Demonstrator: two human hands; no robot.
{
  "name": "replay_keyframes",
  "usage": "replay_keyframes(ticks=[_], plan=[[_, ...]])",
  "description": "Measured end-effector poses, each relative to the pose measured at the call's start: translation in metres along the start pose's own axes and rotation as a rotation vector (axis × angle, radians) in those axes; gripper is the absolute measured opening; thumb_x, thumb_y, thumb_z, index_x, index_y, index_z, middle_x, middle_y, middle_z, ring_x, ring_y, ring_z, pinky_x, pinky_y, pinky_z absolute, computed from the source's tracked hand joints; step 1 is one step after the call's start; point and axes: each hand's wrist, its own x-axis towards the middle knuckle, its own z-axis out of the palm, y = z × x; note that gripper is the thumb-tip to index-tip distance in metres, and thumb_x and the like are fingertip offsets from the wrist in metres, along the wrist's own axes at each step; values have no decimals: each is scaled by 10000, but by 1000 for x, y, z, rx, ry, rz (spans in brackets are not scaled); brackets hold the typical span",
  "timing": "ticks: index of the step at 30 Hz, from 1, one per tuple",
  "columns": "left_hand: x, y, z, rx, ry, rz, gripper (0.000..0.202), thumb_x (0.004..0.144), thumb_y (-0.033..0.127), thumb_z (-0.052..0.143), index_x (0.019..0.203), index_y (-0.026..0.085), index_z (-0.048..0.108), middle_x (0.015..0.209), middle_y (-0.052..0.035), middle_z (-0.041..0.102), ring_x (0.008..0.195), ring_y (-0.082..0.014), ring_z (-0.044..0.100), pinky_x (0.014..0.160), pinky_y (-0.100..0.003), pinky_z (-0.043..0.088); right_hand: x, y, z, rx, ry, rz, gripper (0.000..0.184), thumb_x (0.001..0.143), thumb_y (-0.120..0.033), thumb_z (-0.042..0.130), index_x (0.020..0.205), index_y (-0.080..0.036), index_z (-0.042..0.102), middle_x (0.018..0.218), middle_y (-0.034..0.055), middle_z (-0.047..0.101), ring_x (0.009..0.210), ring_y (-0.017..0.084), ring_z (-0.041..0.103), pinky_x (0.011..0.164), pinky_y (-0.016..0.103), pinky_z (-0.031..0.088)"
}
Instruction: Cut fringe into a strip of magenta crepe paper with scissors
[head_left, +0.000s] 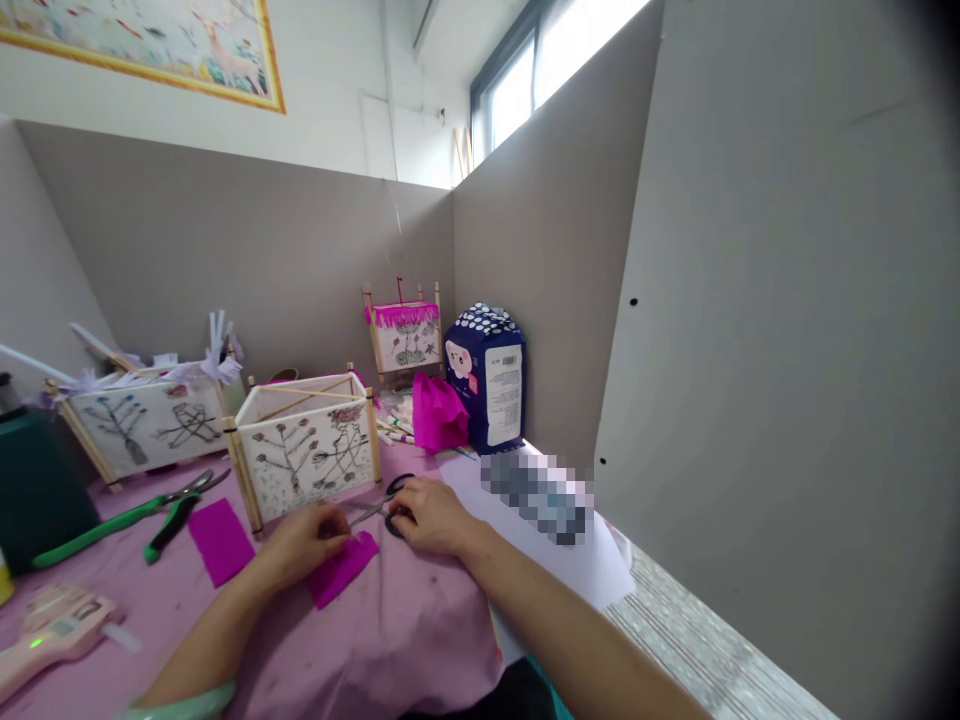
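Observation:
My left hand (309,540) pinches a magenta piece of crepe paper (341,575) near its upper edge, above the pink cloth. My right hand (433,515) is closed around the black-handled scissors (366,514), whose blades point left toward the paper and the left fingertips. Whether the blades touch the paper I cannot tell. Another magenta paper rectangle (221,541) lies flat to the left of my left hand. Just beyond both hands stands a white box-shaped lantern (304,455) with wooden sticks at its corners and drawings of branches on its sides.
Green-handled pliers (124,528) and a pink glue gun (64,635) lie on the left, near a dark green bottle (41,490). Behind are a second lantern (150,430), a fringed lantern (409,335), crumpled magenta paper (439,415) and a blue package (487,380). Grey partitions (547,250) enclose the table.

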Motion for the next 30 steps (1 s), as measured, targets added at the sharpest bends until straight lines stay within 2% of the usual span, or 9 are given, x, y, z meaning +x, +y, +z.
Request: replay_keyframes(ticks=[3,7,13,17,21,24,27,30], plan=[[3,-5,0,39,-60,14,188,531,364,659,524,183,610,516,-20,588,520,-170,505,519,-246,335,0,0,0,-6,-7,15,182,816,-241,575,958,-211,686,996,43,659,936,188,585,832,296,424],[4,-7,0,-14,-32,21,271,566,436,668,543,174,602,499,-12,561,507,-159,485,503,-242,320,0,-1,-1,8,-18,17,184,833,-222,559,969,-215,683,991,40,656,915,178,590,816,280,423],[-2,2,-1,-47,-57,61,289,481,424,755,528,179,609,537,-14,573,525,-159,483,502,-249,330,0,-3,-3,16,-29,30,188,853,-217,539,982,-213,676,1012,42,649,893,168,597,789,268,427],[-1,-1,-2,-25,-59,85,299,490,437,752,510,180,600,577,-16,579,534,-154,478,514,-251,344,-1,-2,-4,2,-27,36,197,848,-221,542,990,-218,678,1013,34,653,882,166,599,780,266,429],[1,-6,0,3,-96,51,348,569,499,700,553,166,601,551,-11,556,534,-148,465,514,-246,330,-1,-3,-2,1,-26,39,201,844,-218,548,995,-214,679,1016,36,656,883,167,598,783,269,428],[0,-7,0,57,-100,76,377,647,527,643,601,155,605,536,-5,535,525,-142,445,506,-243,300,0,-5,0,5,-30,35,193,851,-219,548,994,-212,678,1021,36,656,896,165,594,783,267,422],[1,-8,0,129,-95,111,401,683,545,603,623,149,606,545,-2,525,537,-141,437,518,-247,295,-4,-4,-13,-21,27,42,188,884,-275,538,1000,-209,671,1028,41,656,921,168,583,819,280,404],[3,-8,-1,170,-99,116,415,696,561,571,631,151,591,559,-3,525,558,-149,443,539,-255,310,-21,7,-50,-125,153,202,271,899,-379,531,1045,-188,657,1059,81,645,1003,209,556,882,328,374]])
